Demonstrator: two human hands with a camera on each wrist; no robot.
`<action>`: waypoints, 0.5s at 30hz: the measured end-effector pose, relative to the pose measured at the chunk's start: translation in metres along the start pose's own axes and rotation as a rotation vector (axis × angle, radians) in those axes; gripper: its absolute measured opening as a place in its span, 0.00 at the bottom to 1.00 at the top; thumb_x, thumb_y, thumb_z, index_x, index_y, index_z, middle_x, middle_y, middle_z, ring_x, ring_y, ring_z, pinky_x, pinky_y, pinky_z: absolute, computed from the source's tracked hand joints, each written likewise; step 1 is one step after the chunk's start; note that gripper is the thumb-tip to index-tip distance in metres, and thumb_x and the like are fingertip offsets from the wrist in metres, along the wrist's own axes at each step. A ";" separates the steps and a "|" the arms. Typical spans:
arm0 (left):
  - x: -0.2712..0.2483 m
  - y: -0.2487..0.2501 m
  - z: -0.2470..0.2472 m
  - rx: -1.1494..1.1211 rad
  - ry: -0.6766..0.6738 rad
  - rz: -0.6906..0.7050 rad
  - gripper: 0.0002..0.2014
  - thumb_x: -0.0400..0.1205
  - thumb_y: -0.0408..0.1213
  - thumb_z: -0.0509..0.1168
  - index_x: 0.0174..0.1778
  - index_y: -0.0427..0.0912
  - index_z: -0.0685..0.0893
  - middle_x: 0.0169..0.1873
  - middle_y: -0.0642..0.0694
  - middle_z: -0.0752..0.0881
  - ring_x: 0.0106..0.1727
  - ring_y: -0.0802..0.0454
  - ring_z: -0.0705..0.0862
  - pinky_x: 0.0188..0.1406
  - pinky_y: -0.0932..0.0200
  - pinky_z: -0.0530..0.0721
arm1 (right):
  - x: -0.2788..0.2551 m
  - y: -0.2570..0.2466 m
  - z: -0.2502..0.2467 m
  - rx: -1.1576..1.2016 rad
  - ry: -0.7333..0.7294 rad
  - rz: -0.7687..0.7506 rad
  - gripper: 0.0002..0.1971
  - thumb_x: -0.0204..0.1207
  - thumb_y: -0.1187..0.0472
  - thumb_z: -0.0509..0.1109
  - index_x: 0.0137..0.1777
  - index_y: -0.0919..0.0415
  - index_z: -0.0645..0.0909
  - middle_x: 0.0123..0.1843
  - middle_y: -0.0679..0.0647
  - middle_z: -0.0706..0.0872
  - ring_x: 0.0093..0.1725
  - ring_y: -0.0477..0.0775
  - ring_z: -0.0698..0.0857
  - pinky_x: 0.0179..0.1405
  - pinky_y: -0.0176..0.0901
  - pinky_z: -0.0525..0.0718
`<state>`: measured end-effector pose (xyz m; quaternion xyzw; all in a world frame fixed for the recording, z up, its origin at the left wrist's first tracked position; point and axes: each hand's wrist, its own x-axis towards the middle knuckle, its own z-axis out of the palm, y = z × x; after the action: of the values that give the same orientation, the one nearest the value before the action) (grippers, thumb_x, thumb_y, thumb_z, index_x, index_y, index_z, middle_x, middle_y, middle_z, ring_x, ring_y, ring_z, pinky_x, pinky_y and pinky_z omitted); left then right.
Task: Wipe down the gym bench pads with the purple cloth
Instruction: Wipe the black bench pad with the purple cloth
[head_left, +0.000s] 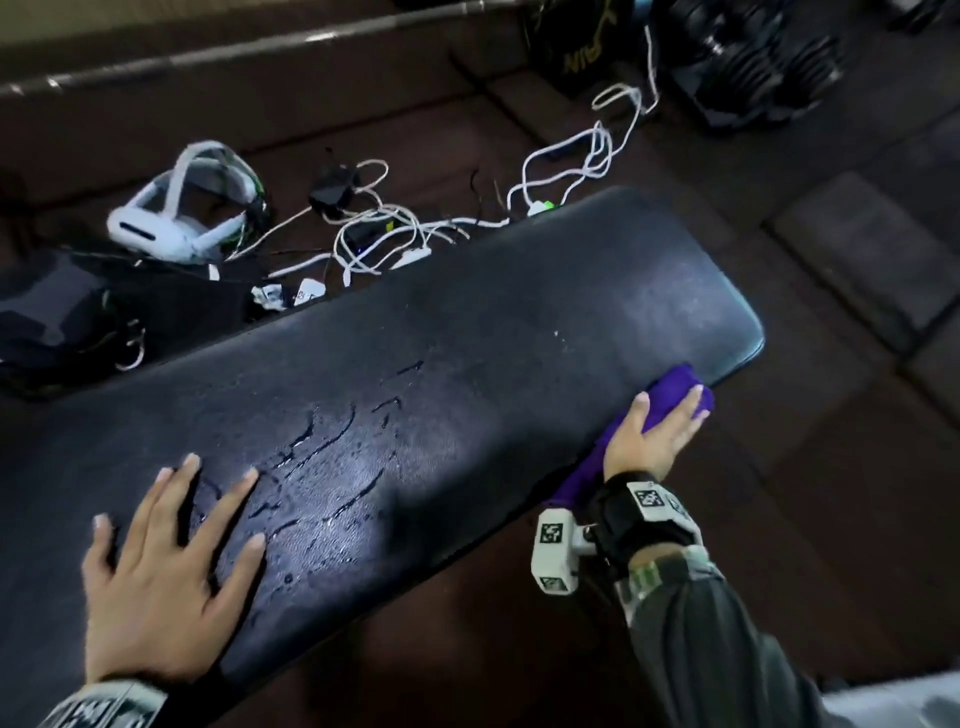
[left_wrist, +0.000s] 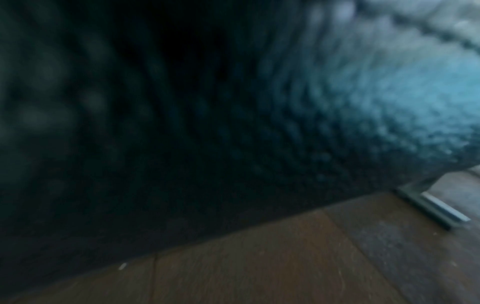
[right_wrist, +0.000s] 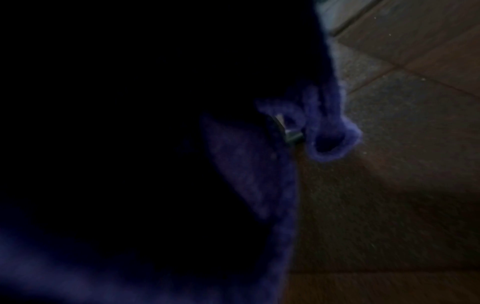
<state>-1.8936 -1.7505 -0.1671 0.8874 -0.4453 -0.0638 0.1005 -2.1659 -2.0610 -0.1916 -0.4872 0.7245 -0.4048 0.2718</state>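
A long black bench pad (head_left: 467, 338) runs from lower left to upper right in the head view, with wet streaks near its middle. My left hand (head_left: 171, 561) lies flat on the pad's near left part, fingers spread. My right hand (head_left: 654, 431) presses the purple cloth (head_left: 675, 387) against the pad's near side edge close to its right end, fingers wrapped over the cloth. Part of the cloth trails back under the wrist. In the right wrist view the purple cloth (right_wrist: 327, 131) fills the dark left side. The left wrist view shows the blurred pad side (left_wrist: 389, 102).
On the dark floor beyond the bench lie a white headset (head_left: 182, 208), tangled white cables (head_left: 395, 234) and a black bag (head_left: 62, 312). A barbell (head_left: 260, 47) and dumbbells (head_left: 753, 57) sit at the back. Brown floor mats (head_left: 857, 467) lie to the right.
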 end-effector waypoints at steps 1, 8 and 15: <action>0.001 -0.001 0.002 -0.020 0.010 0.003 0.31 0.79 0.62 0.50 0.78 0.62 0.72 0.83 0.46 0.63 0.83 0.42 0.63 0.77 0.26 0.58 | 0.001 0.001 0.001 -0.003 -0.001 -0.016 0.32 0.82 0.58 0.62 0.82 0.57 0.53 0.83 0.66 0.47 0.82 0.61 0.50 0.76 0.42 0.54; 0.001 -0.005 0.009 -0.044 0.053 0.046 0.30 0.79 0.65 0.48 0.79 0.70 0.66 0.83 0.48 0.64 0.83 0.44 0.63 0.76 0.27 0.62 | -0.085 0.029 0.012 0.034 -0.137 -0.404 0.34 0.78 0.44 0.56 0.81 0.59 0.57 0.82 0.56 0.39 0.82 0.62 0.47 0.78 0.62 0.57; 0.001 -0.011 0.014 0.021 0.094 0.045 0.29 0.80 0.66 0.45 0.79 0.72 0.64 0.82 0.52 0.67 0.83 0.49 0.63 0.78 0.32 0.58 | 0.012 0.041 0.007 0.003 -0.023 -0.589 0.31 0.79 0.49 0.53 0.76 0.69 0.66 0.80 0.74 0.52 0.80 0.71 0.51 0.78 0.61 0.43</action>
<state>-1.8875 -1.7467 -0.1830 0.8801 -0.4608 -0.0151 0.1133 -2.1846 -2.0661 -0.2308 -0.6807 0.5482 -0.4617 0.1514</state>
